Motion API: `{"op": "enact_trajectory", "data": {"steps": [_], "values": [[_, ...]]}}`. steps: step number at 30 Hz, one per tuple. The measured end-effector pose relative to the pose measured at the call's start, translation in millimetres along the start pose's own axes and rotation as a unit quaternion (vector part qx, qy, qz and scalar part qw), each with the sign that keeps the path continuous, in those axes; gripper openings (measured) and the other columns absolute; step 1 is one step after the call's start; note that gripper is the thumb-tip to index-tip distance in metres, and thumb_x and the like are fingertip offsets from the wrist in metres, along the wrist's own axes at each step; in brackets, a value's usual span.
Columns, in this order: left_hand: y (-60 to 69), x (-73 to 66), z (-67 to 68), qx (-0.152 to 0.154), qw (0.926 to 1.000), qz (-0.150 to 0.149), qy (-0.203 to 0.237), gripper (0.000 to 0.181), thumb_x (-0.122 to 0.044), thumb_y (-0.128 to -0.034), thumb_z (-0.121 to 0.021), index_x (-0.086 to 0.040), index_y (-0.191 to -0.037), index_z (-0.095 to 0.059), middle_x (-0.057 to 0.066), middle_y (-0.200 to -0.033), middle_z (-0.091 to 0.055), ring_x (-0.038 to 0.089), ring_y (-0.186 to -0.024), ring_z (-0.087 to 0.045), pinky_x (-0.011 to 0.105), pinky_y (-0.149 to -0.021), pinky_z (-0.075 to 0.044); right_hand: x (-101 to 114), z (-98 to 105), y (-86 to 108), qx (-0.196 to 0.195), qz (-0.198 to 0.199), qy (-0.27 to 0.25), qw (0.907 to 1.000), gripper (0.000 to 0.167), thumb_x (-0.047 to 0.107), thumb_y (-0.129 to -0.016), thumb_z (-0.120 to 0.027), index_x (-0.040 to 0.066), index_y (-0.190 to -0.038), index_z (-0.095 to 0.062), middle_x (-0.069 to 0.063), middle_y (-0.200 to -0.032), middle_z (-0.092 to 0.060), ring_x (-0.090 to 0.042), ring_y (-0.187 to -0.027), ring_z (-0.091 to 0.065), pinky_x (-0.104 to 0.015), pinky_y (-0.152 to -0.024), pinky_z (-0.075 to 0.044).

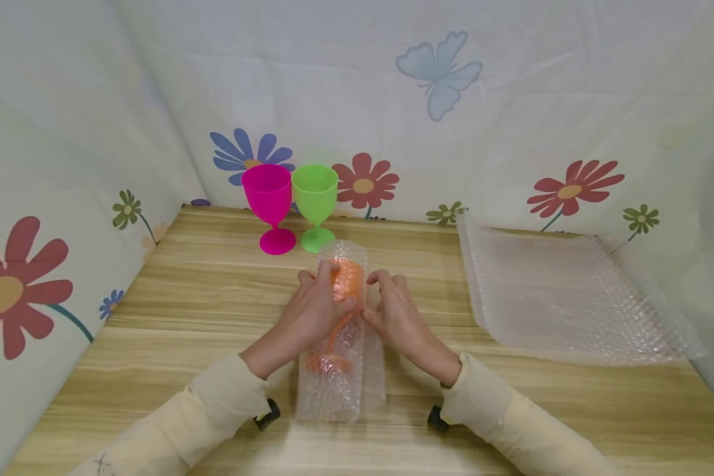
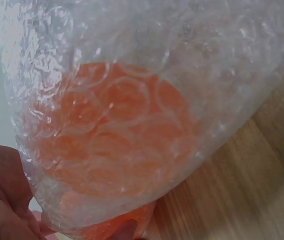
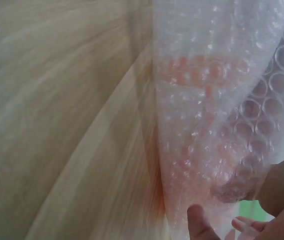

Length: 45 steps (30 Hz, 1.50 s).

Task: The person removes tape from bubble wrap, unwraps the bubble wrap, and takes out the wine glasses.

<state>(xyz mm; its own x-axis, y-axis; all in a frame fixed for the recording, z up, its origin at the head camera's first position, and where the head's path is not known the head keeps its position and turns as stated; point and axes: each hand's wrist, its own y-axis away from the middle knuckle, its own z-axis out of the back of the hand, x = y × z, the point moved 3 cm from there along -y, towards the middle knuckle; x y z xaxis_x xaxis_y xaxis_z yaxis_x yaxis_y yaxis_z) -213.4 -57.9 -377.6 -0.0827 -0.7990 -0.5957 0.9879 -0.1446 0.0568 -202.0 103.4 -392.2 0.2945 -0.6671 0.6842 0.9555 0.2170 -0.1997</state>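
Observation:
An orange goblet (image 1: 348, 281) lies on the table inside a sleeve of clear bubble wrap (image 1: 330, 403), its foot toward the person. My left hand (image 1: 315, 301) grips the wrapped goblet around its bowl, thumb across the top. From the other side, my right hand (image 1: 398, 317) pinches the wrap's edge with curled fingers. The round orange foot (image 2: 117, 130) shows through the plastic in the left wrist view. In the right wrist view, a loose flap of wrap (image 3: 254, 115) reaches toward the fingers. What lies under the hands is hidden.
A pink goblet (image 1: 269, 198) and a green goblet (image 1: 315, 198) stand upright side by side at the back left. Another bubble wrap sheet (image 1: 559, 297) lies flat on the right of the wooden table (image 1: 214, 284). A flowered cloth (image 1: 333, 86) encloses the back and sides.

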Motion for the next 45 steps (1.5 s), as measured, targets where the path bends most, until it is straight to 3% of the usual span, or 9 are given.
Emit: {"op": "enact_trajectory", "data": {"steps": [5,14,18,22,27,33,36,40,45], "values": [[-1.1,-2.8,-0.6,-0.004,0.9999,0.002,-0.013,0.064,-0.033,-0.0898,-0.076,-0.010,-0.138,-0.041,0.022,-0.107,-0.045,0.030,-0.070,-0.057,0.034,-0.055,-0.045,-2.1,0.4,-0.3,0.002,0.007,0.015,0.9999,0.044,-0.006,-0.084,-0.072,0.003,-0.124,-0.057,-0.022,-0.108,-0.059,-0.030,-0.100,-0.054,-0.042,-0.077,-0.051],[0.0,-0.7,-0.4,-0.016,0.9998,-0.010,-0.004,0.070,-0.030,-0.0858,-0.082,-0.007,-0.134,-0.037,0.021,-0.105,-0.046,0.031,-0.070,-0.058,0.036,-0.058,-0.048,-4.4,4.1,-3.0,0.005,0.014,0.014,0.9998,0.022,-0.011,-0.081,-0.070,0.000,-0.100,-0.068,-0.017,-0.096,-0.064,-0.028,-0.089,-0.060,-0.042,-0.077,-0.053],[0.2,-1.4,2.2,-0.034,0.9989,-0.014,-0.028,0.069,-0.031,-0.0824,-0.084,-0.005,-0.128,-0.039,0.024,-0.102,-0.050,0.039,-0.087,-0.056,0.044,-0.077,-0.048,-4.6,6.3,-5.0,0.006,0.026,0.019,0.9995,0.016,-0.011,-0.081,-0.071,-0.001,-0.094,-0.072,-0.015,-0.089,-0.069,-0.027,-0.084,-0.064,-0.041,-0.075,-0.056],[-0.1,-1.8,4.1,-0.063,0.9970,-0.031,-0.033,0.067,-0.029,-0.0786,-0.086,0.000,-0.121,-0.042,0.030,-0.115,-0.045,0.046,-0.107,-0.047,0.051,-0.090,-0.046,-5.5,7.3,-5.7,0.012,0.026,0.021,0.9993,0.014,-0.012,-0.081,-0.070,-0.003,-0.091,-0.075,-0.014,-0.085,-0.073,-0.026,-0.082,-0.067,-0.040,-0.075,-0.057],[-1.8,-2.6,4.0,-0.081,0.9942,-0.057,-0.043,0.067,-0.025,-0.0775,-0.088,0.004,-0.120,-0.044,0.032,-0.130,-0.038,0.048,-0.114,-0.045,0.051,-0.088,-0.052,-6.0,8.1,-6.4,0.016,0.023,0.027,0.9992,0.016,-0.013,-0.080,-0.069,-0.003,-0.089,-0.076,-0.011,-0.084,-0.075,-0.024,-0.079,-0.067,-0.037,-0.073,-0.057],[0.3,-4.1,6.1,-0.067,0.9917,-0.086,-0.067,0.072,-0.017,-0.0840,-0.086,-0.012,-0.146,-0.049,0.034,-0.142,-0.035,0.047,-0.092,-0.057,0.051,-0.074,-0.055,-6.4,10.1,-8.0,0.023,0.021,0.027,0.9991,0.018,-0.014,-0.079,-0.067,-0.002,-0.089,-0.076,-0.009,-0.083,-0.074,-0.021,-0.075,-0.066,-0.033,-0.069,-0.056],[4.3,-5.1,7.4,-0.058,0.9866,-0.120,-0.094,0.058,-0.010,-0.0883,-0.079,-0.016,-0.143,-0.059,0.041,-0.148,-0.032,0.050,-0.087,-0.060,0.056,-0.079,-0.055,-6.2,11.1,-8.2,0.030,0.017,0.023,0.9991,0.017,-0.014,-0.080,-0.067,-0.001,-0.088,-0.076,-0.008,-0.082,-0.073,-0.019,-0.074,-0.065,-0.031,-0.067,-0.055],[7.0,-4.6,7.4,-0.052,0.9823,-0.142,-0.111,0.043,-0.007,-0.0905,-0.072,-0.013,-0.133,-0.070,0.048,-0.149,-0.029,0.058,-0.097,-0.060,0.062,-0.095,-0.049,-5.8,10.9,-8.5,0.039,0.014,0.020,0.9989,0.016,-0.013,-0.082,-0.066,-0.001,-0.085,-0.076,-0.005,-0.078,-0.071,-0.015,-0.070,-0.060,-0.028,-0.064,-0.051],[6.7,1.3,6.6,-0.045,0.9860,-0.133,-0.091,0.040,-0.008,-0.0923,-0.068,-0.011,-0.132,-0.069,0.046,-0.153,-0.025,0.062,-0.107,-0.056,0.063,-0.097,-0.048,-6.0,10.4,-8.5,0.045,0.011,0.021,0.9987,0.017,-0.013,-0.082,-0.064,0.000,-0.083,-0.076,-0.004,-0.077,-0.070,-0.013,-0.067,-0.055,-0.025,-0.061,-0.047]]}}
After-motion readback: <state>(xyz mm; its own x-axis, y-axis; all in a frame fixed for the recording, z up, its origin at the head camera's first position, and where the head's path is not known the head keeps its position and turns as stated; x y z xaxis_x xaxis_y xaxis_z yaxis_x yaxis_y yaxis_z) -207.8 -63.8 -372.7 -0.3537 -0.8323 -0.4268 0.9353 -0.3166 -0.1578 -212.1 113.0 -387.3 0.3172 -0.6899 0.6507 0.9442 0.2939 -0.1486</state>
